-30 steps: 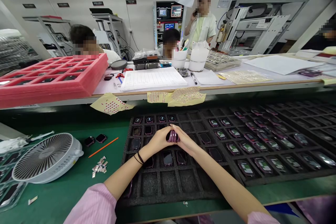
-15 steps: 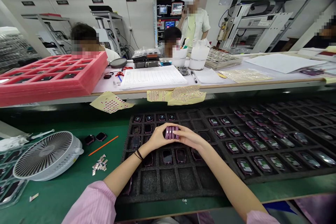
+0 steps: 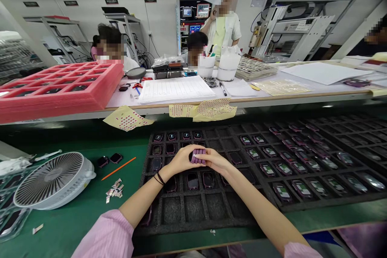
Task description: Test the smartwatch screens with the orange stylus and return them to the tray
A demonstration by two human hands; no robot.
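My left hand (image 3: 181,160) is wrapped round a short row of purple smartwatch cases (image 3: 198,156), stacked face to face. From the other side, the fingers of my right hand (image 3: 216,160) press on the same stack, the fingertips lying on the case edges. Both hands hover over a black foam tray (image 3: 172,209) with square pockets. Dark-faced watches (image 3: 192,180) lie in pockets just below my hands, and lit watch faces (image 3: 171,136) show in the back row. Part of the stack is hidden behind my fingers.
A second foam tray with green-and-white-screened watches (image 3: 282,191) is at right. On the green bench to the left are a fan (image 3: 54,179), an orange stick (image 3: 118,168) and small tabs (image 3: 115,189). Above stand a raised shelf edge (image 3: 260,102) and pink foam (image 3: 102,96); people sit beyond.
The right fingers have shifted on the watch stack, now bent against its edges. The stack sits slightly lower and turned, with fewer white spots showing. A person behind has moved right.
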